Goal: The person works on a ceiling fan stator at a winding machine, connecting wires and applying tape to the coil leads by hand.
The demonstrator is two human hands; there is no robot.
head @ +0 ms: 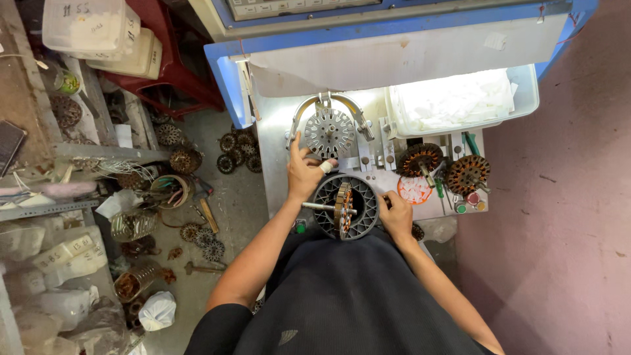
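A dark ribbed housing [345, 207] sits at the bench's [276, 164] near edge, against the person's body, with a shaft and a wound rotor [342, 209] standing on edge in its middle. The left hand [303, 172] rests at the housing's far-left rim, its fingers reaching up toward a bare stator [329, 132] clamped in the winder's curved arms at the far side of the bench; the fingers are loosely spread, one tip wrapped in white tape, and it grips nothing that shows. The right hand [396, 215] is curled against the housing's right rim, seemingly steadying it so that the rotor stays upright; whether it pinches anything I cannot tell. Keeping the housing at the near edge puts it within easy reach of both hands. To the right lie two copper-wound stators [419, 158] [467, 173], a small red-patterned dish [415, 189] and screwdrivers, crowding the bench's right edge. A white tray [529, 98] of cloth fills the far right corner. On the floor to the left lie more stators [238, 151], hemming in that side.
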